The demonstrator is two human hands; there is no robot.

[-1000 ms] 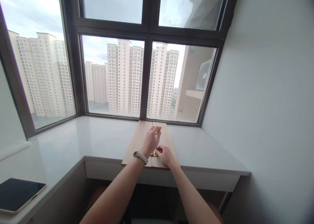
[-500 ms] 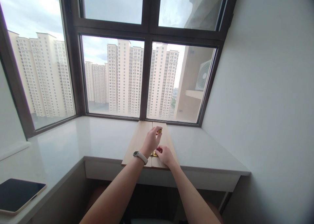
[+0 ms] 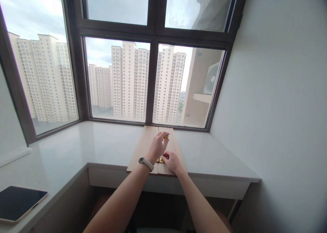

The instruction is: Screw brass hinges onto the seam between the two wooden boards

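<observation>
Two pale wooden boards (image 3: 143,148) lie side by side, with a narrow seam between them. My left hand (image 3: 157,145), with a banded watch on its wrist, is raised over the boards. Its thumb and fingers pinch a small gold-coloured hinge (image 3: 167,137). Lower down, my right hand (image 3: 172,161) rests on the right board with curled fingers. Its fingertips are against a second gold hinge (image 3: 160,160), which lies at the seam near the boards' front end. My fingers and left wrist cover part of that lower hinge.
The boards reach from the window frame (image 3: 150,86) to the front edge of the white counter (image 3: 107,144). A tablet (image 3: 21,202) with a dark screen lies on the counter at the lower left. A white wall (image 3: 276,90) rises on the right.
The hinge in my left fingers has turned slightly. Both hands otherwise stay in the same place, and the boards have not moved.
</observation>
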